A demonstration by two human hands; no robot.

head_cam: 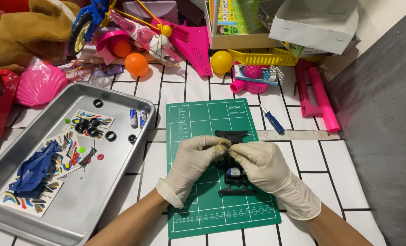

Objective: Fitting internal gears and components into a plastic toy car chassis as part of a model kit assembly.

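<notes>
Centre of frame: a black toy-car chassis (233, 171) lies on the green mat (198, 214), under both gloved hands.
Left hand (194, 160): curled shut, fingertips pinched on something small over the chassis middle; what it is cannot be told.
Right hand (263, 165): also closed in a pinch, meeting the left at the same spot, on a thin pin-like part.
Done so far: by my judgement, the bare chassis is set out, with a small blue-and-white part seated near its lower end.
Left to do: blue body shell (34, 171), black tyres (88, 126), sticker sheets and two batteries (137, 118) lie loose in the metal tray (121, 182) at left, so most fitting seems undone.
Axis: chassis runs top to bottom of the frame, one wide end up, the other toward the person.
Nearby: blue screwdriver (273, 121), right of the mat's top corner, untouched.
</notes>
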